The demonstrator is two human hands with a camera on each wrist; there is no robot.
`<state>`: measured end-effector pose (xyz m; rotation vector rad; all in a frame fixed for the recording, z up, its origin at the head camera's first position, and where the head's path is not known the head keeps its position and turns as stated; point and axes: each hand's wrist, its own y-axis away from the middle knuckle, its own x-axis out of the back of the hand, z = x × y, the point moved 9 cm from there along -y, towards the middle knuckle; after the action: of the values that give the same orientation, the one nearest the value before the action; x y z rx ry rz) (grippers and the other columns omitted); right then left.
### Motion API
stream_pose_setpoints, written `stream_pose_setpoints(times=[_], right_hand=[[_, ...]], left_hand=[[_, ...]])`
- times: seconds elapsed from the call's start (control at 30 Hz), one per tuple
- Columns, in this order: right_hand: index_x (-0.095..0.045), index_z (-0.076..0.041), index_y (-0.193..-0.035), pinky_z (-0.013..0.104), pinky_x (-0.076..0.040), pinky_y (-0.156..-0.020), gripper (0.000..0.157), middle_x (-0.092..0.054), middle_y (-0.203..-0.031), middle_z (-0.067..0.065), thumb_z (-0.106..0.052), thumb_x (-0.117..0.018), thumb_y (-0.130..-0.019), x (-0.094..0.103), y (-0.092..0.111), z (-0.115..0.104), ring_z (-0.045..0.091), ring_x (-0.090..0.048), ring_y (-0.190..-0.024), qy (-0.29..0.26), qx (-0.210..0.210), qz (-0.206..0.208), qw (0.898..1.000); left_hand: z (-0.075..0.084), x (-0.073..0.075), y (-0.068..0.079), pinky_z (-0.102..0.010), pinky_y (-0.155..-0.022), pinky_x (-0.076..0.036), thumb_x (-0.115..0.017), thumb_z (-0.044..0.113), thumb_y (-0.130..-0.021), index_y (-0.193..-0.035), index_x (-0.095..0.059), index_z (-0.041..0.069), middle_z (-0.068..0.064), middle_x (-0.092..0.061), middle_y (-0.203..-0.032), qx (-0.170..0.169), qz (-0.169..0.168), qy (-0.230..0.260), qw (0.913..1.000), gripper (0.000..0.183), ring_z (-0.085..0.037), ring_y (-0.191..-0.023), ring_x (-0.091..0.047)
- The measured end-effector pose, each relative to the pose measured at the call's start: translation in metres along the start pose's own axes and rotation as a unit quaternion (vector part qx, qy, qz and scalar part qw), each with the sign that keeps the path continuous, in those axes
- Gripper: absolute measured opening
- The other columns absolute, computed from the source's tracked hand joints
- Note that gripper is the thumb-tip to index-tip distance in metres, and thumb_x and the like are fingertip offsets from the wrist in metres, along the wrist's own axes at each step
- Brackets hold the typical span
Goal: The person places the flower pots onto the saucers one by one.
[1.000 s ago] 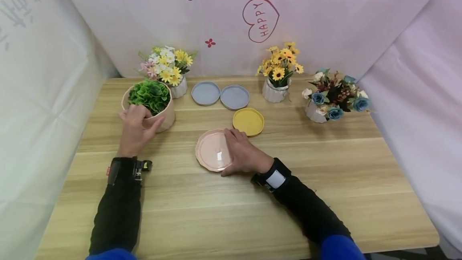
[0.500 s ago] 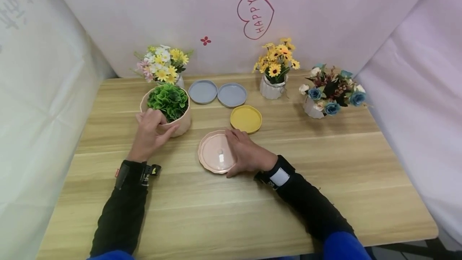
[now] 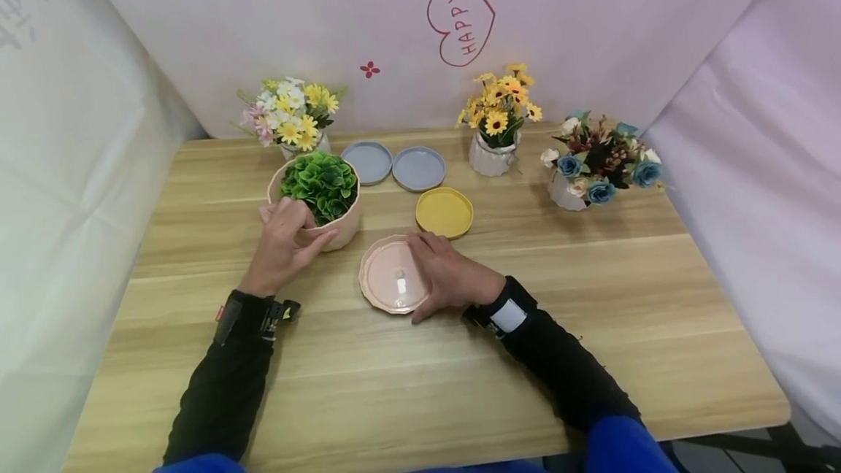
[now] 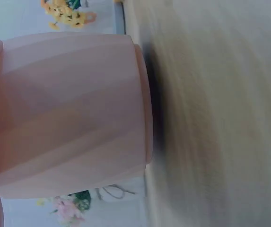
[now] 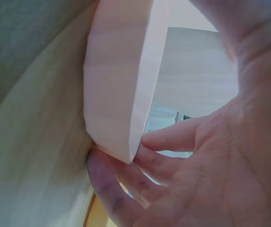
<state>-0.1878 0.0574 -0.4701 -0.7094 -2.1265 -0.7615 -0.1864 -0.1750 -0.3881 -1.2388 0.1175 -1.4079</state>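
My left hand [image 3: 281, 245] grips the near rim of a pale pink flowerpot [image 3: 346, 229], with the fingers inside and the thumb outside. A leafy green plant [image 3: 320, 185] fills the pot. In the left wrist view the pot's wall [image 4: 74, 113] fills much of the picture, its base close over the wooden table. To its right, a pink scalloped saucer [image 3: 389, 276] lies on the table. My right hand [image 3: 455, 277] holds the saucer by its right edge. The right wrist view shows the fingers [image 5: 109, 184] curled at its angular rim, thumb side across the top.
Two grey-blue saucers [image 3: 419, 168] sit side by side behind, with a yellow saucer [image 3: 444, 212] nearer. Along the back stand pots of mixed daisies [image 3: 289, 112], yellow flowers [image 3: 497, 112] and blue roses [image 3: 599, 159]. A printed cloth [image 3: 558, 28] hangs behind the table.
My left hand has carried the flowerpot rightward, toward the pink saucer. The right hand keeps its hold on the saucer, which stays nearly in place. The head view has shifted slightly.
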Motion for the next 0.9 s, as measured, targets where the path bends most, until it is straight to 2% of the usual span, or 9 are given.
stream_pose_setpoints(times=[0.17, 0.27, 0.47, 0.57, 0.67, 0.77, 0.9], right_hand=[[-0.016, -0.004, -0.167, 0.052, -0.036, -0.127, 0.141, -0.025, -0.168, 0.023, -0.055, -0.099, -0.065, 0.001, 0.000, 0.004, 0.037, -0.030, -0.153, -0.021, 0.004, -0.010, 1.000], [-0.015, -0.004, -0.167, 0.053, -0.035, -0.128, 0.141, -0.023, -0.169, 0.024, -0.055, -0.099, -0.066, 0.003, -0.001, 0.006, 0.037, -0.029, -0.154, -0.036, 0.005, -0.016, 0.999], [-0.010, -0.002, -0.169, 0.050, -0.037, -0.127, 0.141, -0.027, -0.169, 0.021, -0.050, -0.097, -0.070, 0.011, -0.001, 0.012, 0.034, -0.033, -0.154, -0.056, 0.001, -0.027, 0.998], [-0.013, -0.003, -0.169, 0.049, -0.040, -0.125, 0.135, -0.032, -0.166, 0.020, -0.049, -0.096, -0.073, 0.018, 0.002, 0.014, 0.032, -0.039, -0.150, -0.066, 0.009, -0.028, 0.997], [-0.015, -0.003, -0.168, 0.050, -0.040, -0.125, 0.132, -0.034, -0.165, 0.020, -0.046, -0.097, -0.074, 0.025, 0.005, 0.014, 0.033, -0.039, -0.151, -0.082, 0.027, -0.022, 0.996], [-0.012, 0.001, -0.168, 0.052, -0.035, -0.128, 0.135, -0.031, -0.168, 0.025, -0.043, -0.098, -0.074, 0.033, 0.009, 0.013, 0.036, -0.033, -0.156, -0.094, 0.050, -0.010, 0.994], [-0.004, -0.010, -0.171, 0.053, -0.030, -0.131, 0.139, -0.023, -0.173, 0.019, -0.040, -0.098, -0.073, 0.047, 0.015, 0.007, 0.034, -0.026, -0.160, -0.111, 0.094, 0.011, 0.989]], left_hand=[[0.014, 0.004, -0.006, -0.036, -0.089, -0.015, -0.071, 0.041, -0.100, -0.079, -0.047, 0.004, -0.007, -0.046, -0.074, -0.010, 0.018, 0.016, 0.9997, 0.049, -0.025, -0.079, -0.039], [0.025, 0.006, -0.010, -0.035, -0.089, -0.013, -0.068, 0.044, -0.102, -0.078, -0.046, 0.004, -0.006, -0.045, -0.074, -0.019, 0.022, 0.023, 0.9993, 0.051, -0.024, -0.078, -0.038], [0.047, 0.003, -0.017, -0.032, -0.088, -0.018, -0.067, 0.042, -0.102, -0.080, -0.046, 0.005, -0.004, -0.045, -0.074, -0.045, 0.007, 0.037, 0.9983, 0.048, -0.023, -0.077, -0.039], [0.057, 0.000, -0.019, -0.034, -0.089, -0.020, -0.069, 0.041, -0.101, -0.081, -0.047, 0.006, -0.003, -0.046, -0.074, -0.054, -0.004, 0.047, 0.9974, 0.046, -0.022, -0.078, -0.040], [0.067, -0.005, -0.019, -0.038, -0.089, -0.022, -0.078, 0.034, -0.096, -0.081, -0.048, 0.006, -0.004, -0.047, -0.075, -0.068, -0.015, 0.053, 0.9962, 0.043, -0.022, -0.079, -0.041], [0.078, -0.012, -0.019, -0.040, -0.086, -0.024, -0.086, 0.021, -0.084, -0.082, -0.049, 0.006, -0.004, -0.047, -0.077, -0.090, -0.029, 0.053, 0.9941, 0.040, -0.022, -0.080, -0.042], [0.092, -0.024, -0.017, -0.038, -0.086, -0.026, -0.087, 0.012, -0.076, -0.085, -0.048, 0.008, -0.003, -0.045, -0.079, -0.108, -0.054, 0.068, 0.9904, 0.040, -0.021, -0.082, -0.042]])
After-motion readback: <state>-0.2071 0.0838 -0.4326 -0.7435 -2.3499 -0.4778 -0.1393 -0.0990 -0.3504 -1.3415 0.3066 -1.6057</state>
